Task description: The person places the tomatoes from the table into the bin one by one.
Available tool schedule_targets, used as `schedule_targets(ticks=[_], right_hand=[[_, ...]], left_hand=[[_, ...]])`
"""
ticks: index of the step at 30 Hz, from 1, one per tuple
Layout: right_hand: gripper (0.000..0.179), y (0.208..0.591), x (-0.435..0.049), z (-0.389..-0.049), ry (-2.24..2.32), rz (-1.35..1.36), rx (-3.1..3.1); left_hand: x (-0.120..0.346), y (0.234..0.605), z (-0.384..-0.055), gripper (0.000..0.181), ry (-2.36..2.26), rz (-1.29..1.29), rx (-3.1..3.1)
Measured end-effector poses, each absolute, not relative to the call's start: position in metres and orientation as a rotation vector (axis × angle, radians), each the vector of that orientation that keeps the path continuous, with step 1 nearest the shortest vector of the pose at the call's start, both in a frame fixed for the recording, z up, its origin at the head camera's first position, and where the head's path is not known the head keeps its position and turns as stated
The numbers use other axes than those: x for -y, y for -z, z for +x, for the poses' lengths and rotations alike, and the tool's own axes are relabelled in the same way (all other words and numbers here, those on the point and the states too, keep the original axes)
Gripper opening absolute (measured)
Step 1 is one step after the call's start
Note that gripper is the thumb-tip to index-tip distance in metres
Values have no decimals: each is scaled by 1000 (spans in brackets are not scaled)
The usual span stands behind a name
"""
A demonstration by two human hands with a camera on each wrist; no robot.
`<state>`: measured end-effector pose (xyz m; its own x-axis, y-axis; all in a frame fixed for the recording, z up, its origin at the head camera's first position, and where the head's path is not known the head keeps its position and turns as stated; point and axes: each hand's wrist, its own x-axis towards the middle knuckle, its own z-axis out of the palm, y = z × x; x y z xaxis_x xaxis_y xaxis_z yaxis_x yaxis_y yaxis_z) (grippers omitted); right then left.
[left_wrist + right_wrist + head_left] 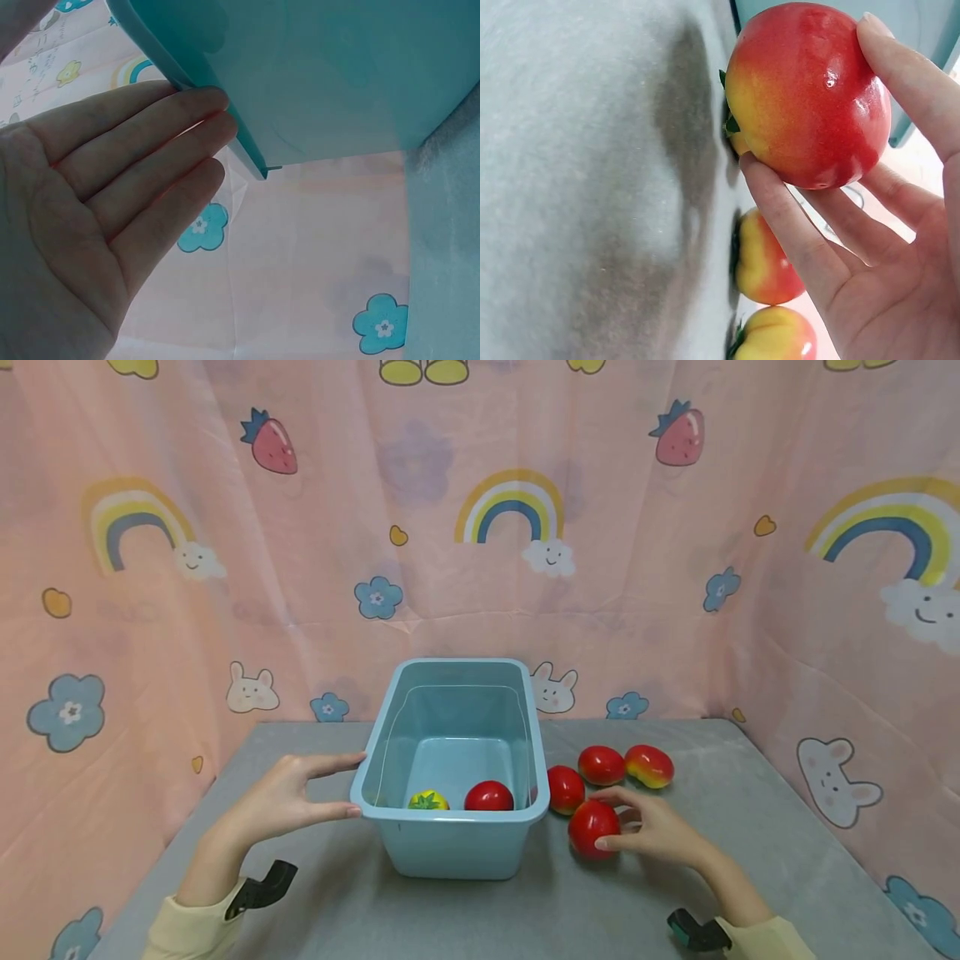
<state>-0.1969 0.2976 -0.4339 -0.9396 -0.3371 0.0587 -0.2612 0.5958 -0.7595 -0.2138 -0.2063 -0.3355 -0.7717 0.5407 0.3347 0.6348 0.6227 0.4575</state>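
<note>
My right hand (660, 831) holds a shiny red tomato (592, 829) between thumb and fingers, just right of the blue bin (457, 847). In the right wrist view this tomato (810, 97) shows a yellow patch and green leaf tips, close by the grey tabletop. The left hand (277, 802) has its fingers extended, with fingertips at the bin's left rim; the left wrist view shows these straight fingers (161, 142) against the rim's outside. Inside the bin lie a red tomato (489, 796) and another with its yellow-green leafy end (428, 800) up, both partly hidden by the front rim.
On the grey table (322, 893), three more tomatoes sit right of the bin: one (566, 789) beside its wall, one (602, 765) farther back, and a red-yellow one (649, 766) farthest right. A pink patterned curtain (315, 568) hangs behind and along both sides.
</note>
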Motion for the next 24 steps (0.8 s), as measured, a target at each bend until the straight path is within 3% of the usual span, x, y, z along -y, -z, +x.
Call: schedule_targets(ticks=[24], right_hand=[[66,412,-294,-195,1265,-565,-2817]], left_hand=[[208,336,-215,63,879,-979,2675]])
